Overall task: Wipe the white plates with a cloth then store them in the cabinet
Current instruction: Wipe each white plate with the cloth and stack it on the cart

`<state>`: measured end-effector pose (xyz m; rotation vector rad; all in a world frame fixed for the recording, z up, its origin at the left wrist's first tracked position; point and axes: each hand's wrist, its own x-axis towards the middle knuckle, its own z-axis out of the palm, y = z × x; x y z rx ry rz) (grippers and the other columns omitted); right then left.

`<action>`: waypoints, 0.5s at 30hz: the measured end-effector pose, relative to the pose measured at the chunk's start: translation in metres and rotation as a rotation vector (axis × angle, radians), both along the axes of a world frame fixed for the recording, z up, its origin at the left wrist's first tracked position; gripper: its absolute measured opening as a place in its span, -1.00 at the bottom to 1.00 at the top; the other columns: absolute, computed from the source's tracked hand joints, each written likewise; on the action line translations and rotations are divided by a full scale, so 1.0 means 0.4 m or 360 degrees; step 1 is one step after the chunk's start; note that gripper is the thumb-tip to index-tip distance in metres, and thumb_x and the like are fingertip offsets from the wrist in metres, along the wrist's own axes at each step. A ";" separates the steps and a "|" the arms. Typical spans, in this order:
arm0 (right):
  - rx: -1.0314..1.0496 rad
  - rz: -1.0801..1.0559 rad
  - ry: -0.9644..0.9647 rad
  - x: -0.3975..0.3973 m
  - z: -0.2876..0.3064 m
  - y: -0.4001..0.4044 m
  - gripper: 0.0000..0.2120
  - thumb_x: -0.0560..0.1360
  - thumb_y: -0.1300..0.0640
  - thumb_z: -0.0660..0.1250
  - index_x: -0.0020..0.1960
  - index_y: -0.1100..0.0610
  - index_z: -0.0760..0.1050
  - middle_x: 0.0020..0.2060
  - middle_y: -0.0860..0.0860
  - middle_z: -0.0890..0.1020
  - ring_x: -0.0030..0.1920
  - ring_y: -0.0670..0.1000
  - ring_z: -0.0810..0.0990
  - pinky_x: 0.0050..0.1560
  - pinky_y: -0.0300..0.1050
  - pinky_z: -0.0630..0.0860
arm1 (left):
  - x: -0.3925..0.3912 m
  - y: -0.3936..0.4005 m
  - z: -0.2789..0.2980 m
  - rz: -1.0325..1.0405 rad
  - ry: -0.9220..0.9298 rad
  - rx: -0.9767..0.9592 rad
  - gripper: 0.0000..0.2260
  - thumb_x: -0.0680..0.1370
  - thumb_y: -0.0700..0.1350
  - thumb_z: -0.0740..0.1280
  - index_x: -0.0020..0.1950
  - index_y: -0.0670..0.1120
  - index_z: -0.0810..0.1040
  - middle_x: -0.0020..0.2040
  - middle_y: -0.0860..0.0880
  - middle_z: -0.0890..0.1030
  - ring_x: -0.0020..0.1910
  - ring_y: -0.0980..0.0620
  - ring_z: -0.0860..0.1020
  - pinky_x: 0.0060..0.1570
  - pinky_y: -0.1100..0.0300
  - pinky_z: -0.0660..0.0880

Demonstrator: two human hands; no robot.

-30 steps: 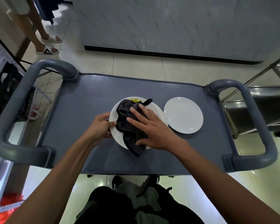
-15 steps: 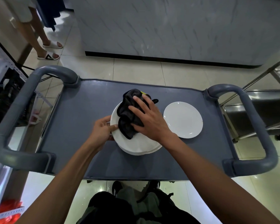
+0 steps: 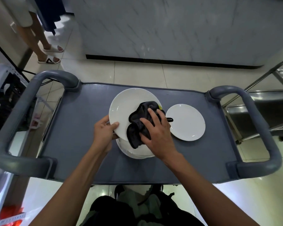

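- Half a second before, the top white plate [image 3: 129,108] had lain flat on the stack; now it was lifted and tilted, its near edge raised above the stack of plates [image 3: 137,153] beneath it.
- The left hand [image 3: 103,132] gripped that plate at its left rim, thumb curled over the top face and fingers underneath.
- The right hand [image 3: 157,132] pressed the dark cloth [image 3: 139,126] against the plate's lower right part, fingers spread and bent over the bunched fabric; earlier the cloth had sat nearer the plate's far edge.
- A bit of yellow showed at the cloth's far side, and a small black loop stuck out to the right.
- A second, smaller white plate [image 3: 187,122] lay flat just beside the stack on the right, unmoved.
- Everything sat on a grey cart [image 3: 82,128] with thick rounded handles at both ends.
- The floor was glossy pale tile, with a marble-patterned counter base beyond the cart.
- A steel trolley [image 3: 268,101] stood at the right, and another person's legs in sandals [image 3: 49,60] at the far left.
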<state>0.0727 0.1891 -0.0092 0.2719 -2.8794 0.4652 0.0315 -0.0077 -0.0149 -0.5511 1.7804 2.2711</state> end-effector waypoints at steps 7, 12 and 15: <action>-0.0076 0.0193 0.0037 0.061 0.007 -0.079 -0.59 0.49 0.07 0.36 0.34 0.03 0.55 0.52 0.15 0.32 0.49 0.31 0.26 0.30 0.29 0.39 | -0.017 0.012 0.028 -0.0006 0.0098 0.0025 -0.71 0.57 -0.38 0.29 0.02 -0.02 0.67 -0.11 -0.06 0.74 -0.26 0.01 0.68 -0.39 0.17 0.57; -0.0025 0.0266 0.0112 0.048 0.023 -0.010 -0.65 0.49 0.18 0.40 0.28 0.10 0.61 0.46 0.16 0.42 0.44 0.31 0.36 0.25 0.27 0.44 | -0.022 -0.011 0.035 -0.0017 0.0114 0.0000 -0.71 0.57 -0.38 0.29 0.01 -0.01 0.65 -0.14 0.01 0.74 -0.26 -0.02 0.70 -0.35 0.07 0.63; 0.0001 0.0258 0.0112 0.042 0.027 0.034 -0.63 0.47 0.19 0.47 0.28 0.11 0.61 0.45 0.16 0.44 0.44 0.31 0.37 0.25 0.25 0.45 | -0.023 -0.022 0.040 -0.0050 0.0124 -0.0008 -0.70 0.57 -0.37 0.29 0.04 0.02 0.65 -0.13 0.03 0.74 -0.23 -0.01 0.71 -0.33 0.06 0.64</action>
